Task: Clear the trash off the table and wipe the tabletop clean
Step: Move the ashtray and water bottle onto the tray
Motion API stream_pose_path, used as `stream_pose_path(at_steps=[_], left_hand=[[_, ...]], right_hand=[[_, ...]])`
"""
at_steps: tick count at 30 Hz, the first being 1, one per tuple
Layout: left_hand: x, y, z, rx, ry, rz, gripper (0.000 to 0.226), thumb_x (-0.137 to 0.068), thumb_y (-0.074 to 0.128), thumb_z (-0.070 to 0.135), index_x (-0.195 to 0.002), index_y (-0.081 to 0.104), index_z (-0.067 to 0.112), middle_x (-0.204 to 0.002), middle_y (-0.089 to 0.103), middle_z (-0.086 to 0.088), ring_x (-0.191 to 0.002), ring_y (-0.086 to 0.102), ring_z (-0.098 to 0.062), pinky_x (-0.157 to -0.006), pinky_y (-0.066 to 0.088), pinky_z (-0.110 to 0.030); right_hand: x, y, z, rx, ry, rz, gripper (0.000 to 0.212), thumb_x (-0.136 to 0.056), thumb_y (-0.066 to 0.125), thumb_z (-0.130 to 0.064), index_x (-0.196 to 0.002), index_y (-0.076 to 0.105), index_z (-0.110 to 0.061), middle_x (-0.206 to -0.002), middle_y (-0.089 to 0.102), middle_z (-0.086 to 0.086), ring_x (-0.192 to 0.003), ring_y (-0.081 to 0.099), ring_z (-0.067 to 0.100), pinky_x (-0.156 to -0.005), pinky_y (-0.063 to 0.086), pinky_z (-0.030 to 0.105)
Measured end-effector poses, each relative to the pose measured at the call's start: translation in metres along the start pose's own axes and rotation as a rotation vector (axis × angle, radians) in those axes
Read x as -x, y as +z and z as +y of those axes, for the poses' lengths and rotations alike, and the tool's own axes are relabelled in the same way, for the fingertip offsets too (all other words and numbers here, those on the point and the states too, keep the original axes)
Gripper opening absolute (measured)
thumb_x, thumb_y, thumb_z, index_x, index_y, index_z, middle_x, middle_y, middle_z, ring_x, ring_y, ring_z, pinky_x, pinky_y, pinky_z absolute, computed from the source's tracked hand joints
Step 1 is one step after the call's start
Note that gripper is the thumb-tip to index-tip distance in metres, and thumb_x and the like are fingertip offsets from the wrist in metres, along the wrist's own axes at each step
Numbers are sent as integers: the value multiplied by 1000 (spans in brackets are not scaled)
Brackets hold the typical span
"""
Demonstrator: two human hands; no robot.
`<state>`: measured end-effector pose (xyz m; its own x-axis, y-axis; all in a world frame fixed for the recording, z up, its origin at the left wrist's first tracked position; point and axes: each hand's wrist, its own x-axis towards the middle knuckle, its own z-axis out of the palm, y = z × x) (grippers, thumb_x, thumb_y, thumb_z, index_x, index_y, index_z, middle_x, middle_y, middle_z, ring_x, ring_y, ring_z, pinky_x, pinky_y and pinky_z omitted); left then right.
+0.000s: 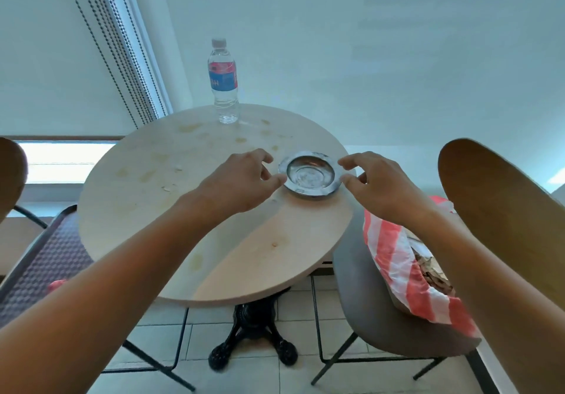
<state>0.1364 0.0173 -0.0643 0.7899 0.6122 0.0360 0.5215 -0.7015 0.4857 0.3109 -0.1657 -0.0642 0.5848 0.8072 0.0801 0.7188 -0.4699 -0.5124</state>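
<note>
Flanking the metal ashtray (310,177), the left grip (241,179) and right grip (379,185) hang loosely curled, holding nothing.

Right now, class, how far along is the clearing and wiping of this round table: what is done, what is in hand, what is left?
Done: the red-and-white striped bag on the grey chair already holds scraps. In hand: the left hand and right hand reach either side of the round metal ashtray; contact is unclear. Left: the clear water bottle, crumbs and stains remain on the pale wooden tabletop; no cloth is visible.
</note>
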Motion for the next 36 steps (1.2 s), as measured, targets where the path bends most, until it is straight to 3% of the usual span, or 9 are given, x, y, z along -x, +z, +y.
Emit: stream_pose_path(at_steps=[8, 14, 18, 24, 28, 31, 36], left_hand=[[-13, 8, 1, 57, -118, -73, 54, -88, 62, 55, -132, 56, 25, -103, 69, 15, -96, 57, -7, -82, 40, -28], [-11, 12, 0, 185, -137, -101, 50, -86, 71, 46, -130, 60, 26, -89, 73, 17, -92, 64, -2, -87, 51, -31], [-10, 12, 0, 232, -143, -100, 50, -84, 74, 44, -128, 61, 26, -91, 73, 16, -93, 65, -5, -90, 52, -35], [-6, 6, 3, 263, -151, -73, 43, -85, 75, 40, -125, 63, 28, -88, 72, 15, -89, 67, -5, -83, 55, -36], [-2, -3, 6, 290, -158, -56, 46, -85, 75, 37, -127, 62, 24, -87, 73, 13, -89, 67, -8, -80, 53, -33], [4, -11, 6, 307, -168, -31, 47, -85, 75, 38, -128, 62, 23, -86, 73, 12, -89, 68, -9, -77, 51, -30], [18, -31, 4, 338, -195, 25, 47, -85, 76, 35, -128, 63, 22, -85, 74, 9, -87, 70, -16, -72, 53, -31]], right_hand=[[-26, 8, 15, -104, 21, -33, 37, -98, 53, -17, -134, 60, -21, -129, 62, -6, -91, 65, 8, -85, 40, 22], [-24, 12, 22, -182, 24, 3, 34, -96, 57, -15, -128, 64, -22, -108, 68, -9, -78, 61, -12, -66, 39, 0], [-22, 12, 21, -211, 18, 7, 33, -95, 58, -15, -126, 66, -24, -110, 69, -7, -80, 63, -9, -68, 39, 1], [-20, 7, 15, -255, 10, 0, 32, -95, 61, -16, -126, 67, -24, -113, 70, -5, -84, 70, 0, -71, 42, 1], [-21, 1, 9, -262, -13, -4, 32, -95, 61, -14, -125, 67, -24, -102, 73, -7, -80, 67, -9, -67, 40, 1], [-22, -4, 2, -282, -30, -2, 33, -94, 61, -16, -126, 68, -24, -88, 74, -14, -81, 68, -9, -70, 42, 11], [-27, -9, -17, -310, -91, -12, 32, -95, 61, -15, -125, 69, -25, -83, 69, -18, -63, 63, -9, -57, 36, 11]])
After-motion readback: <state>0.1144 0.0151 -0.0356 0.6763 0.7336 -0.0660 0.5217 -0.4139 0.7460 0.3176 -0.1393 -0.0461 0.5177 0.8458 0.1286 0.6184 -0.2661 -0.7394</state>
